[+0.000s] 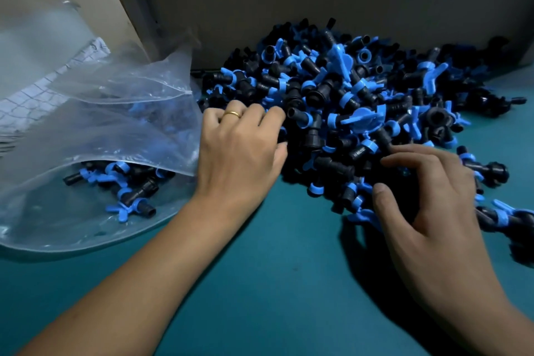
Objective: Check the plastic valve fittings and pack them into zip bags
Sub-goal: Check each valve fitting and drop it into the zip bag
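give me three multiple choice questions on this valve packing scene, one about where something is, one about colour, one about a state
1. Where does the zip bag lie relative to the pile of valve fittings?
A. to its left
B. to its right
C. on top of it

2. What colour are the fittings' handles?
A. red
B. blue
C. yellow

3. What state is the zip bag in?
A. sealed and full
B. empty
C. open, with a few fittings inside

Answers:
1 A, the bag sits at the left of the green table, beside the left hand.
2 B, blue handles on black bodies show all through the pile.
3 C, its mouth gapes toward the pile and several fittings lie in its bottom.
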Action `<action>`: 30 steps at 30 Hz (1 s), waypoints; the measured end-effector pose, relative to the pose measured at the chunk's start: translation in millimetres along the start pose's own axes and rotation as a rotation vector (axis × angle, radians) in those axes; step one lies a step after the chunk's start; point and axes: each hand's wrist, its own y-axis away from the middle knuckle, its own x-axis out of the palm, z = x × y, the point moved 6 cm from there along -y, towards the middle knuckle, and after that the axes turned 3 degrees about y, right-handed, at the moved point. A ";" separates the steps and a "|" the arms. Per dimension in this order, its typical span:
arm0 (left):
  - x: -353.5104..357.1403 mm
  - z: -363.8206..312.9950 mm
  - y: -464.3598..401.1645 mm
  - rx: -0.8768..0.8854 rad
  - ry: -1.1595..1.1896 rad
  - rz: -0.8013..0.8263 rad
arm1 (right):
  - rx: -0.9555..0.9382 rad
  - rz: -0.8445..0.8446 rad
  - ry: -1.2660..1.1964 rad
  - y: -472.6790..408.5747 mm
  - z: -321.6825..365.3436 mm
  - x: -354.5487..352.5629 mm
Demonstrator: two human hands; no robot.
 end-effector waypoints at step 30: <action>-31.9 9.2 67.1 -0.295 1.439 -0.033 | -0.230 0.007 0.015 3.9 19.2 -2.2</action>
